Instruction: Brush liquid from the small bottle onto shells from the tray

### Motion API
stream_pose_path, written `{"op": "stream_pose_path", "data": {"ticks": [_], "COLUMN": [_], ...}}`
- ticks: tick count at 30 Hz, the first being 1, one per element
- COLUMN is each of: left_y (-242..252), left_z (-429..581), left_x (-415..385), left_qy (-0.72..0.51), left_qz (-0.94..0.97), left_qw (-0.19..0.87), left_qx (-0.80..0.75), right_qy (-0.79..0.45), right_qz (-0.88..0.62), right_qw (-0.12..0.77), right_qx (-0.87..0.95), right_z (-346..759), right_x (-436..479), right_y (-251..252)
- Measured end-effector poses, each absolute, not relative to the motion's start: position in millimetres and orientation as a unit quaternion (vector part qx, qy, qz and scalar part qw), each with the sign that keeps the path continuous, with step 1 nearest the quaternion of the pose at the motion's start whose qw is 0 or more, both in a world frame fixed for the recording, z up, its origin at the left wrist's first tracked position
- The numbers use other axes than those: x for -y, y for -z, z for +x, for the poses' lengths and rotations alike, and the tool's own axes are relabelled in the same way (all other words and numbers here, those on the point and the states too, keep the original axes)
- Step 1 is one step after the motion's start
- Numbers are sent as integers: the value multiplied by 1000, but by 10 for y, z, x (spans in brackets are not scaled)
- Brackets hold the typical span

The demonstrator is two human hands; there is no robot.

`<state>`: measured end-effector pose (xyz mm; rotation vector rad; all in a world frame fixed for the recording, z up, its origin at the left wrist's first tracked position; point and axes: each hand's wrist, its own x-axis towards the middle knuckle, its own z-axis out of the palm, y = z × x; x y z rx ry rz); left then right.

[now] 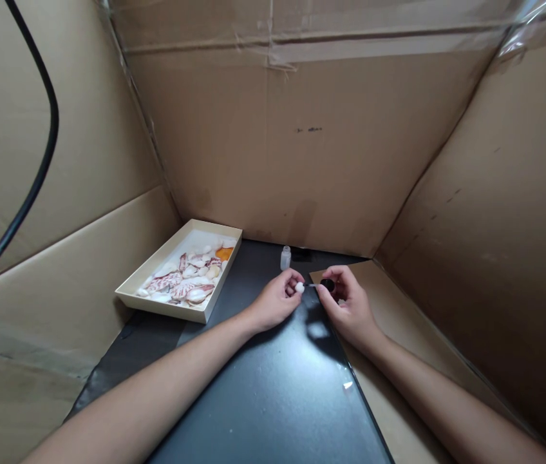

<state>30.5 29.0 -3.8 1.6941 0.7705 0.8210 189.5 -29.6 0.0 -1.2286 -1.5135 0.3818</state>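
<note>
Black tabletop [248, 406], glossy with reflected light, stands among cardboard walls. Near its right edge lies a small shiny scrap [348, 386]; beside that edge a tan cardboard sheet [389, 303] extends below the right forearm. Black cable [53, 122] hangs in a curve at far left.

Left hand [277, 298] pinches a small white rounded piece [299, 287] between thumb and fingers, above the tabletop. Right hand [348, 301] grips a black cap [328, 284] with thumb and fingers; its thin stem [312, 285] points left at the white piece. Contact of the dark tip cannot be made out at this scale.

Containers: left of the hands, a cream shallow tray [161, 312] holds a heap of shells [188, 277], white, cream and reddish-brown striped, plus one orange item [224, 254] at the far right corner. Just beyond the left hand, a small translucent bottle [285, 259] stands upright, neck uncovered, whitish in the body.

Farthest, the back wall [234, 142] bears dark marks [308, 129], illegible, below strips of clear tape [379, 50].
</note>
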Motion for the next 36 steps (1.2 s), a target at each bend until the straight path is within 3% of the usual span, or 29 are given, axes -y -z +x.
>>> {"op": "stream_pose_path", "data": {"ticks": [24, 36], "left_y": [35, 22], "left_z": [301, 300], "left_x": [-275, -284], "left_qy": [-363, -359], "left_qz": [705, 705], "left_qw": [517, 514], "left_qx": [-323, -332], "right_qy": [-204, -168], "right_qz": [-508, -523], "right_qw": [549, 541], "right_qx": [632, 637], "right_z": [1898, 1889], "right_x": [278, 293], "right_y": [36, 9]}}
